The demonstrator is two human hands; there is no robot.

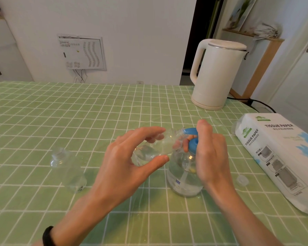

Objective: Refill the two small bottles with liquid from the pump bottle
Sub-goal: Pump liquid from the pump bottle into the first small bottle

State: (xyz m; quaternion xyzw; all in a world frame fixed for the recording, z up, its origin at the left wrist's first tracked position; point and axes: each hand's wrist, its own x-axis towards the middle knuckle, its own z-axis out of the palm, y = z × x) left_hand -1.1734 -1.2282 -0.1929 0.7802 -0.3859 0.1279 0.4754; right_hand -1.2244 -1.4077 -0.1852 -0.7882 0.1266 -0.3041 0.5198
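Centre frame, the left hand pinches a small bottle between thumb and fingers. The bottle is tilted, with its mouth at the blue pump head. The right hand curls its fingers round that head, the pump bottle standing upright beneath. A second small bottle stands at left. A cap and a tissue pack lie at right, and a kettle stands at upper right.

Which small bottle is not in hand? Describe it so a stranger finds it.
Start at the green checked tablecloth. Left of the left hand stands a small clear bottle. Unlike the held bottle, no fingers hold it, and it lacks the blue pump.
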